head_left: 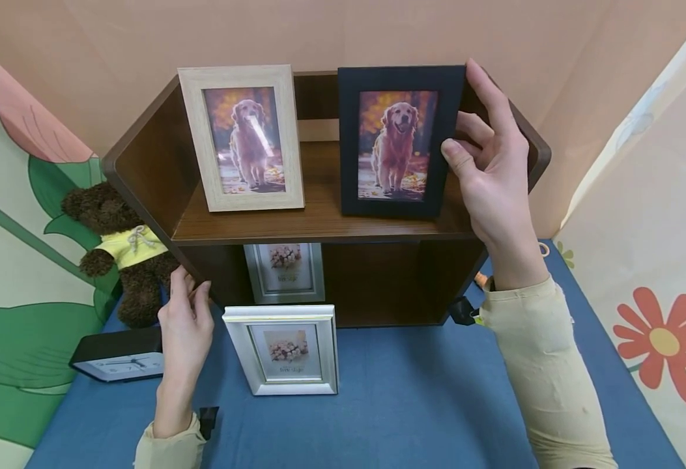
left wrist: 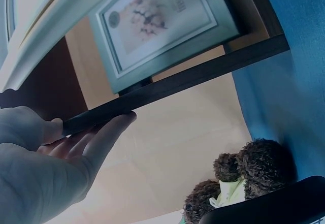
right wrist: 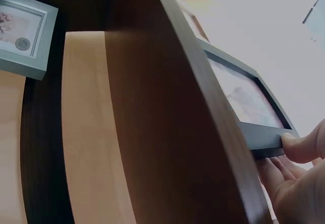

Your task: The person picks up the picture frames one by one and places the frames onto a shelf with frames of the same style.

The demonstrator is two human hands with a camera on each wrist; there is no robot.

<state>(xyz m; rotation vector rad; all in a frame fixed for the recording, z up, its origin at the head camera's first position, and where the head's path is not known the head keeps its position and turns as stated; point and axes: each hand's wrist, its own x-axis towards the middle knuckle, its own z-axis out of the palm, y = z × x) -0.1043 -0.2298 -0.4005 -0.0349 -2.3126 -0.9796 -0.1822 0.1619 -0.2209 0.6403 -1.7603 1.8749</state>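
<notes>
In the head view, the black picture frame (head_left: 400, 140) stood on the upper shelf (head_left: 319, 223), long axis upright, just left of the right hand (head_left: 495, 163), the nearer one. The left wrist view showed the left hand (left wrist: 56, 168) gripping the side board (left wrist: 177, 80). In the right wrist view, the right hand pinched the frame's edge.

a homelike corner, judging by the teddy bear (head_left: 134, 251), clock (head_left: 122, 366), framed photos (head_left: 398, 146) and flowered wall (head_left: 665, 342).
</notes>
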